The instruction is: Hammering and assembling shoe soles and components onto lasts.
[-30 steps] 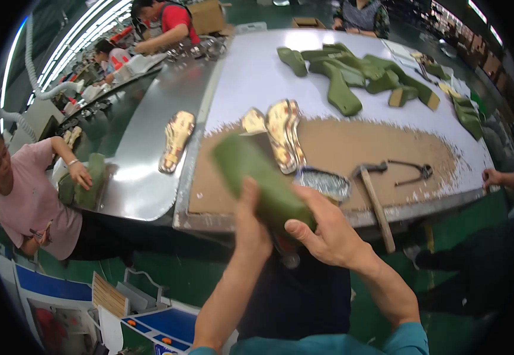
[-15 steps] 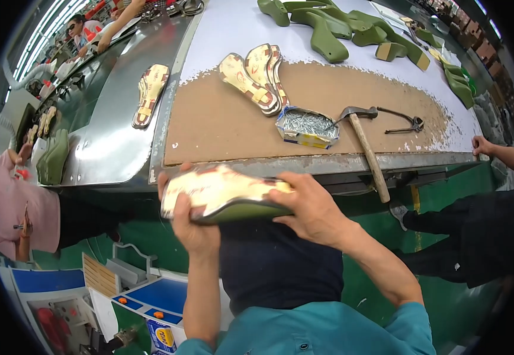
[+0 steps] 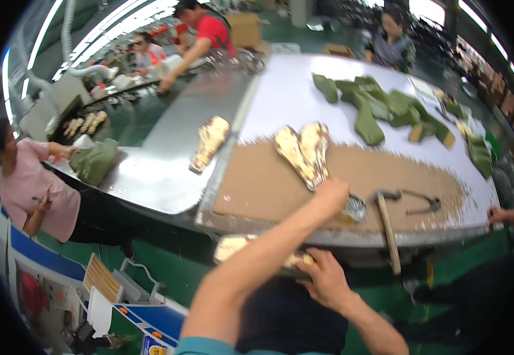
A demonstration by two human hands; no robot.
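My right hand (image 3: 328,277) is closed on one end of a green shoe last with a cream insole (image 3: 231,245) on its upper face, held in front of the bench edge. Reaching across it, my left hand (image 3: 333,198) is at the small open box of metal nails (image 3: 355,209). Its fingers are blurred and hidden behind the back of the hand, and it covers part of the box. Right of the box lies a hammer (image 3: 388,235) with a wooden handle overhanging the edge. Beside its head rest black pincers (image 3: 423,203).
Several insoles (image 3: 300,155) lie beyond my left hand, with more on the metal table (image 3: 211,144). Green lasts (image 3: 381,109) are heaped on the far white surface. A person in pink (image 3: 38,189) stands left; another person's hand (image 3: 497,216) rests at the bench's right edge.
My left hand has let go of the last and moved forward and right to the nail box. The right hand still holds the last. The view has tilted up, showing more people.
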